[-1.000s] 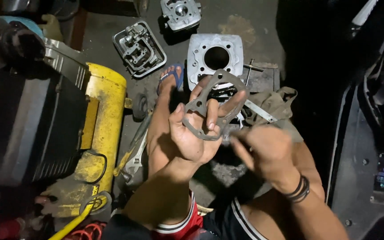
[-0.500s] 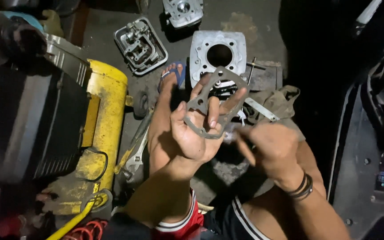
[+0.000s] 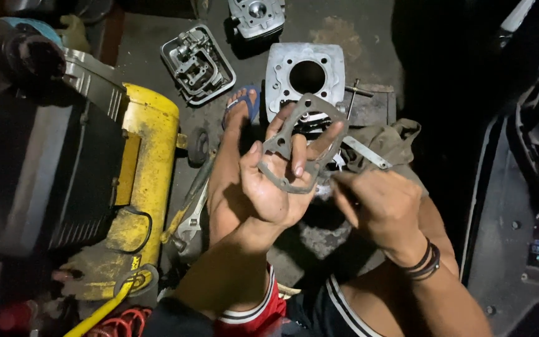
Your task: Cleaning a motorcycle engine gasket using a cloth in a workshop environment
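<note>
My left hand [image 3: 277, 181] is raised palm-up and holds a thin grey engine gasket [image 3: 299, 145] by its lower edge, fingers spread behind it. My right hand [image 3: 378, 209] is close to the gasket's right side, fingers pinched together on a small thing that I cannot make out. Beyond the gasket, on the dark floor, lies a silver cylinder block [image 3: 305, 76] with a round bore. A flat metal tool [image 3: 363, 151] rests on a tan rag [image 3: 394, 145] to the right.
A yellow compressor tank [image 3: 148, 168] and a black machine [image 3: 38, 168] fill the left. A cylinder head cover [image 3: 198, 63] and another engine part [image 3: 256, 15] lie at the top. A wrench [image 3: 189, 221] lies by my leg. A dark vehicle panel [image 3: 519, 206] stands right.
Both hands stay near the gasket. My right hand has shifted slightly toward the gasket's lower right edge; the gasket stays held up in my left hand.
</note>
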